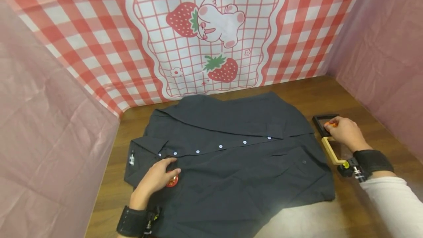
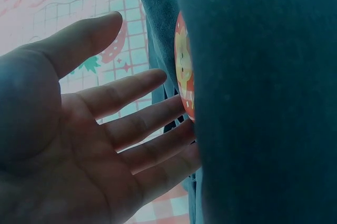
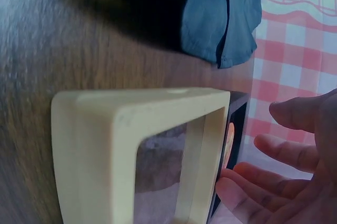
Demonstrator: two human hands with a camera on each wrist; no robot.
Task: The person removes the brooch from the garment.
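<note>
A dark grey button-up shirt (image 1: 224, 179) lies spread on the wooden table, its collar at the left. On it, below the collar, rests a round red badge (image 1: 172, 182) with a light figure, seen edge-on as a badge (image 2: 184, 68) in the left wrist view. My left hand (image 1: 156, 177) is beside it, fingers spread, partly covering it; fingertips meet badge and cloth. At the right, my right hand (image 1: 345, 131) reaches over a black frame (image 1: 318, 125), fingertips at a round orange piece (image 1: 330, 125) inside it. In the right wrist view, the thumb stands apart from the loosely bent fingers.
A cream frame (image 1: 330, 151) adjoins the black one on its near side, close to the shirt's right edge. A red-and-white checked cloth (image 1: 92, 47) with strawberries and a rabbit hangs behind the table. Pink cloths (image 1: 386, 47) hang along both sides.
</note>
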